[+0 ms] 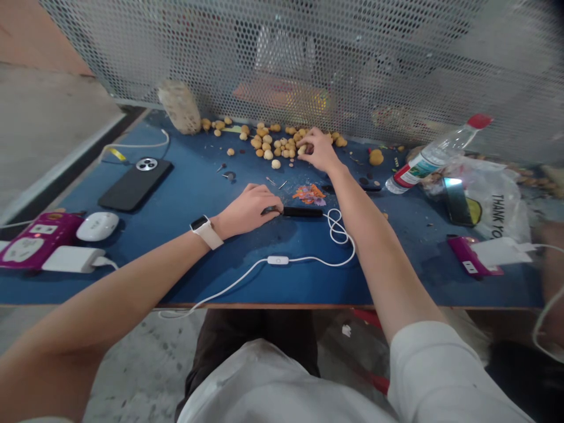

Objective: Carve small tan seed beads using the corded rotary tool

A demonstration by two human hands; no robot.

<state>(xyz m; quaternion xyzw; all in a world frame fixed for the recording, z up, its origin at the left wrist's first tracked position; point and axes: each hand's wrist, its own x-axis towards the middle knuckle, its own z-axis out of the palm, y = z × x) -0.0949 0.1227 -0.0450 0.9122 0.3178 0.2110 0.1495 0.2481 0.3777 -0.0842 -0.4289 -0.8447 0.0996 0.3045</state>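
My left hand (pixel 252 208) rests low over the blue table, fingers closed at the left end of a black pen-shaped tool (pixel 303 212). A white cable (pixel 318 258) with an inline switch (pixel 278 260) runs from the tool's other end. At the back, my right hand (pixel 321 151) reaches into a heap of small tan nut-like balls (pixel 282 147), its thumb and fingers curled around one pale ball (pixel 302 150). Between the hands lie orange and purple scraps (pixel 309 194), pale dust and thin metal bits (pixel 282 184).
A perforated metal screen (pixel 211 59) borders the table's back. To the left are a phone (pixel 136 185), a white case (pixel 97 227) and a purple power strip (pixel 42 239). Rightward stand a tilted water bottle (pixel 429 158), a plastic bag (pixel 502 194) and another purple socket (pixel 473 257).
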